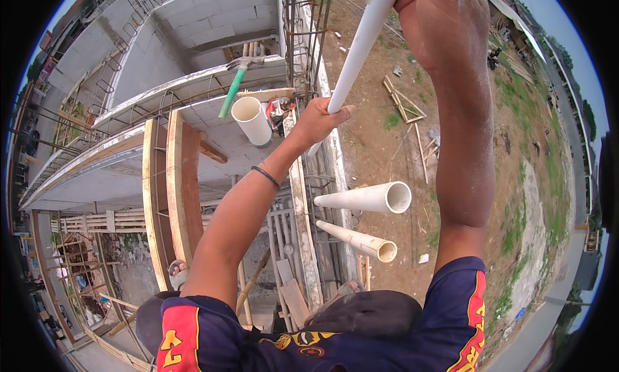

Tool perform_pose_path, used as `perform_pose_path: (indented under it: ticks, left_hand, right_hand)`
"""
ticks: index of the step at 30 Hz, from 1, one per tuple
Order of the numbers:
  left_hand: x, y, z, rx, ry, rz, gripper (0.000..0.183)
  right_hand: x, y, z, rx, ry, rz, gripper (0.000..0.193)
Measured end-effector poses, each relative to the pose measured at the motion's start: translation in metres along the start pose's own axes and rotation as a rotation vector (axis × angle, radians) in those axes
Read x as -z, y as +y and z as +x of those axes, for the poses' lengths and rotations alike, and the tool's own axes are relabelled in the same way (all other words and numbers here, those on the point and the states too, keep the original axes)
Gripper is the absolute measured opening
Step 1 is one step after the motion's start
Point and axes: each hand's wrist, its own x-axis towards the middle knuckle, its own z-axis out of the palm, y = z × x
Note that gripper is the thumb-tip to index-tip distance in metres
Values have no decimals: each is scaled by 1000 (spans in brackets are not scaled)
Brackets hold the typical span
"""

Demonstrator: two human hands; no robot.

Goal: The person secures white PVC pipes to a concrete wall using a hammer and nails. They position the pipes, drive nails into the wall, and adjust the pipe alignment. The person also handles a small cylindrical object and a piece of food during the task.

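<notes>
A long white plastic pipe (362,53) slants up past the top edge of the picture. My left hand (317,122) is closed around it low down, and below that hand the pipe's lower part drops beside the narrow wall form. Higher up, my right hand (442,27) is closed on the same pipe, its fingers partly hidden. Nearer me, two pale pipes stick up from beside the form: a wider pipe (364,198) and a thinner pipe (358,240), both with open ends. A short wide white pipe (253,122) stands left of my left hand.
A green-handled hammer (233,91) lies on the wall edge at the upper left. Steel reinforcing bars (309,43) rise just beyond my left hand. Timber boards (179,185) stand at left above a deep drop. Bare ground (380,140) lies far below on the right.
</notes>
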Motion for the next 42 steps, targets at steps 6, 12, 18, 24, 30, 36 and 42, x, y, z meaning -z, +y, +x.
perform_pose_path:
  ticks: [6, 12, 18, 24, 30, 36, 42]
  left_hand:
    - [34, -35, 0, 164, -456, 322, 74]
    - [33, 155, 34, -424, -211, 9, 79]
    - [-27, 201, 47, -466, 88, 125, 59]
    - [-24, 121, 35, -360, 77, 219, 39]
    - [7, 42, 15, -386, 53, -6, 20]
    - [-14, -36, -41, -264, -90, 251, 33]
    - [0, -84, -40, -59, -197, 598, 38]
  right_hand:
    - [49, 94, -65, -158, -214, 40, 42]
    - [56, 205, -184, -443, -168, -330, 26]
    - [73, 293, -267, -533, -184, -660, 22]
    - [93, 263, -241, -696, -381, -926, 32]
    - [79, 115, -115, -188, -17, -191, 71]
    - [27, 63, -87, 1, -33, -257, 73]
    - [36, 107, -119, -142, 109, 248, 34]
